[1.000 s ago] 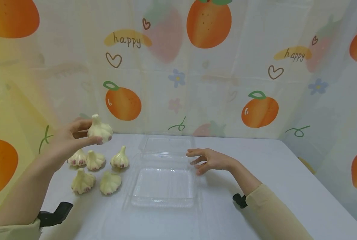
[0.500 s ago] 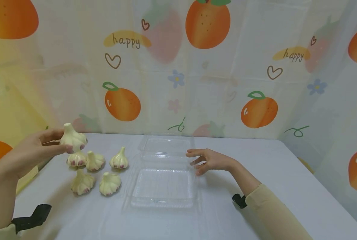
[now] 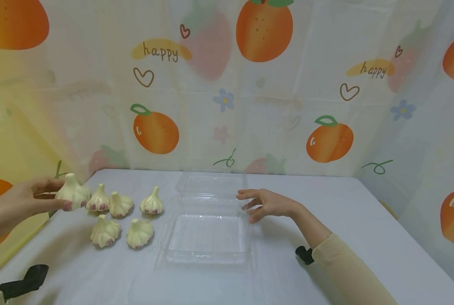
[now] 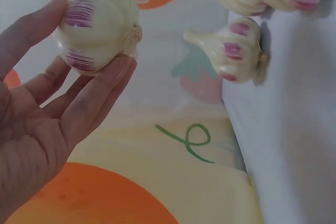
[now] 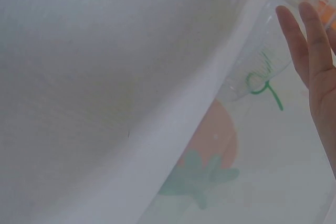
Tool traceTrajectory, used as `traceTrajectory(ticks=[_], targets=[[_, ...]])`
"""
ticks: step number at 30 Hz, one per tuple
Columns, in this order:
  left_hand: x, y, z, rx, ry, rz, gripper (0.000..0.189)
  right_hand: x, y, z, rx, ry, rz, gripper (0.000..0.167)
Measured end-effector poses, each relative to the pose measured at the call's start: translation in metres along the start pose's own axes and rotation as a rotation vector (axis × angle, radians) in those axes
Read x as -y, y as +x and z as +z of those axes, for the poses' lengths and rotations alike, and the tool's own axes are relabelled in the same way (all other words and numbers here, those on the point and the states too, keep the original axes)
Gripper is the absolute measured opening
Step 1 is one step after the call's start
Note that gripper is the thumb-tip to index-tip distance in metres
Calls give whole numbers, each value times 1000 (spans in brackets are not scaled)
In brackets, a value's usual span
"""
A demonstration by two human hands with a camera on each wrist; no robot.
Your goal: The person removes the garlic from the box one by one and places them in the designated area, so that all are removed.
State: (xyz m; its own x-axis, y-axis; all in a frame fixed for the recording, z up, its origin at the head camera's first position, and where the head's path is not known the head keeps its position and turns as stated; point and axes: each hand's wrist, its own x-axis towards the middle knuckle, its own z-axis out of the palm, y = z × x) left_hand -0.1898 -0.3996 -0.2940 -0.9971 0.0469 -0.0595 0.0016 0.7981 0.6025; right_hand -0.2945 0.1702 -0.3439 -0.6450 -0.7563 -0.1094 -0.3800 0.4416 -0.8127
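Note:
My left hand [image 3: 28, 202] pinches a pale garlic bulb [image 3: 73, 194] between thumb and fingers, left of a group of garlic bulbs [image 3: 105, 232] on the table. In the left wrist view the held garlic bulb [image 4: 97, 24] shows purple streaks, and its root end points right. A clear plastic clamshell box [image 3: 207, 256] lies unfolded at mid-table, its lid [image 3: 211, 183] toward the back. At its right side is my right hand [image 3: 270, 203], fingers loosely bent and holding nothing; whether the fingertips touch the box I cannot tell.
Several loose garlic bulbs stand left of the box, one garlic bulb [image 3: 152, 202] closest to its edge. A white cloth covers the table [image 3: 310, 271]. Behind hangs a curtain [image 3: 196, 118] printed with oranges.
My left hand has moved left and down with the garlic bulb, from above the group to beside it at table height. My right hand and the box have stayed put.

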Motion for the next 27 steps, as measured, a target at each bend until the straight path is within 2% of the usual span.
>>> traceTrajectory(ticks=[7, 13, 17, 23, 27], targets=[[19, 7, 4, 51, 59, 23, 82, 0, 0, 0, 3, 2, 2, 77], [37, 14, 9, 99, 62, 55, 73, 0, 0, -1, 0, -5, 4, 76], [41, 16, 13, 148, 61, 56, 73, 0, 0, -1, 3, 2, 4, 77], [40, 18, 20, 184, 57, 89, 76, 0, 0, -1, 5, 5, 5, 77], [40, 19, 22, 202, 31, 83, 74, 0, 0, -1, 5, 14, 1, 77]])
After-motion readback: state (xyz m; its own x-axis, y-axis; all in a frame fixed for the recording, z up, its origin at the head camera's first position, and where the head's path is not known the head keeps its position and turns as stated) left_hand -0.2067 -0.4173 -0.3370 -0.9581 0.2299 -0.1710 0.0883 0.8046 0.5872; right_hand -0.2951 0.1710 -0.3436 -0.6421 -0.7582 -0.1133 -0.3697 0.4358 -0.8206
